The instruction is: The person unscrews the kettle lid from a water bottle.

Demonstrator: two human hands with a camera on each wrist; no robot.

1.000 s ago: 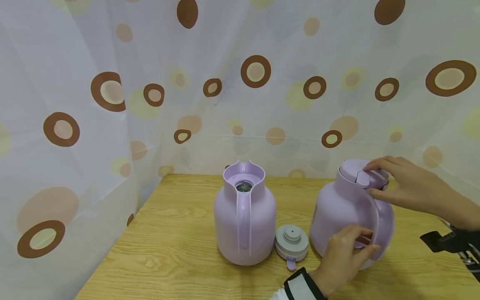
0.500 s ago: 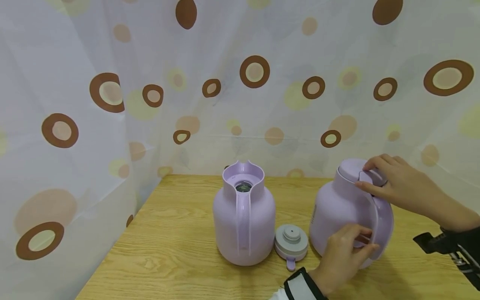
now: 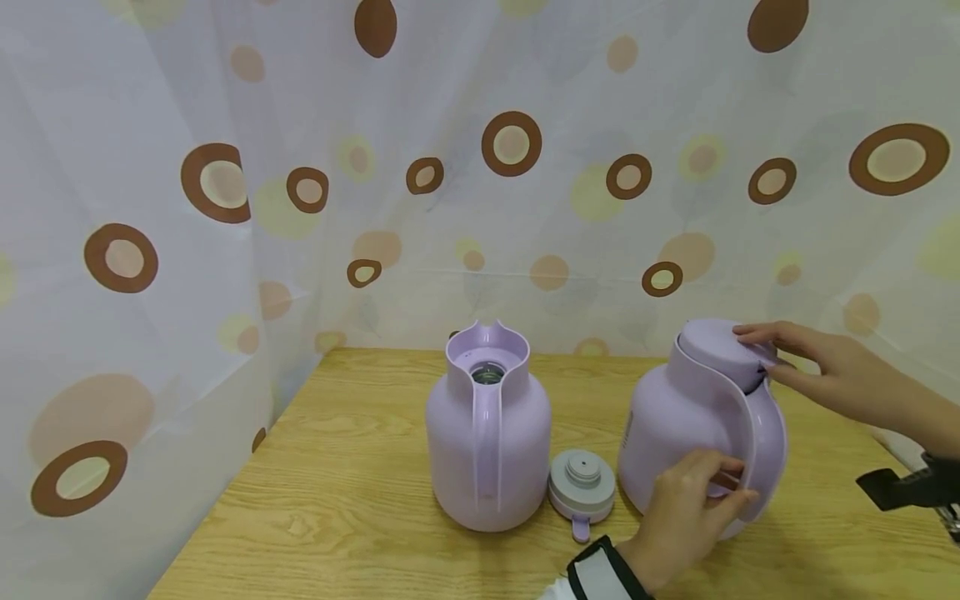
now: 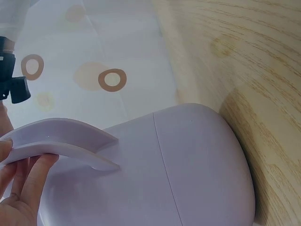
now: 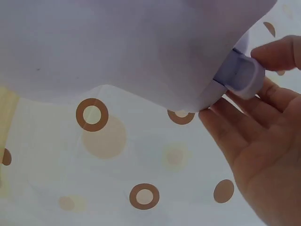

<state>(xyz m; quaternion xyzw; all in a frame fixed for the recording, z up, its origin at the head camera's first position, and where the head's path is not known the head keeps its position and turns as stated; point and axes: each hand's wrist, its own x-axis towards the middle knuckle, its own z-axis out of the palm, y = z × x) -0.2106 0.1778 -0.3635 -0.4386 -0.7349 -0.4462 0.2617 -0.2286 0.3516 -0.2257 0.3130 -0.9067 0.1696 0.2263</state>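
A lilac vacuum jug (image 3: 663, 425) stands on the right, its lid (image 3: 708, 343) seated in the neck. My left hand (image 3: 686, 512) grips the jug's handle (image 3: 770, 450); in the left wrist view the fingers (image 4: 40, 176) wrap under its curved edge. The lid is pinched by my right hand (image 3: 840, 371), with fingers on its top and thumb by its tab. Seen from the right wrist, that tab (image 5: 247, 77) sticks out between thumb and fingers, and the jug's body (image 5: 122, 52) fills the top of the view.
A second lilac jug (image 3: 489, 450) without a lid stands to the left, its mouth showing a dark interior. Between the jugs a loose lid (image 3: 582, 483) lies grey underside up on the wooden table (image 3: 322, 475). A patterned curtain (image 3: 450, 208) hangs behind.
The right jug's lid has turned, its tab swinging from the front to the right above the handle. My right hand has shifted right with it. The left hand has stayed at the handle.
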